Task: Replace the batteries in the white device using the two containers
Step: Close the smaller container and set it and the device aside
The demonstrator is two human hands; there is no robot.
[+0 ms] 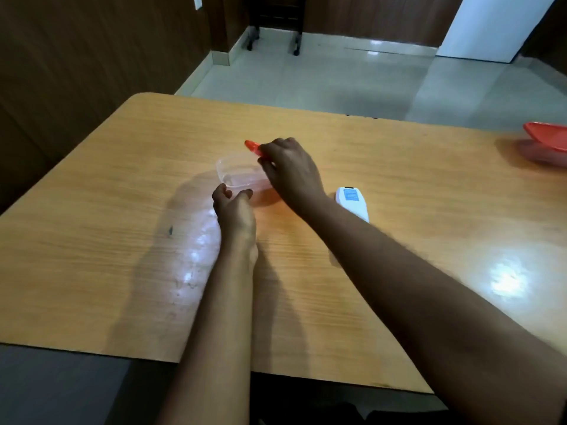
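A small clear plastic container [236,173] sits near the middle of the wooden table [122,240]. My right hand [288,168] is over its right end, gripping a red lid [253,147] that is tilted up off the rim. My left hand [234,207] rests at the container's near edge, fingers curled apart and touching its side; it holds nothing. The white device [351,202] lies on the table to the right, partly hidden under my right forearm. A second container with a red lid [546,145] stands at the far right edge.
The table's far edge gives onto a tiled floor [337,75]. Dark wood panelling lines the left wall. A wheeled furniture base [273,41] stands at the back, and a white panel [491,26] leans at the back right.
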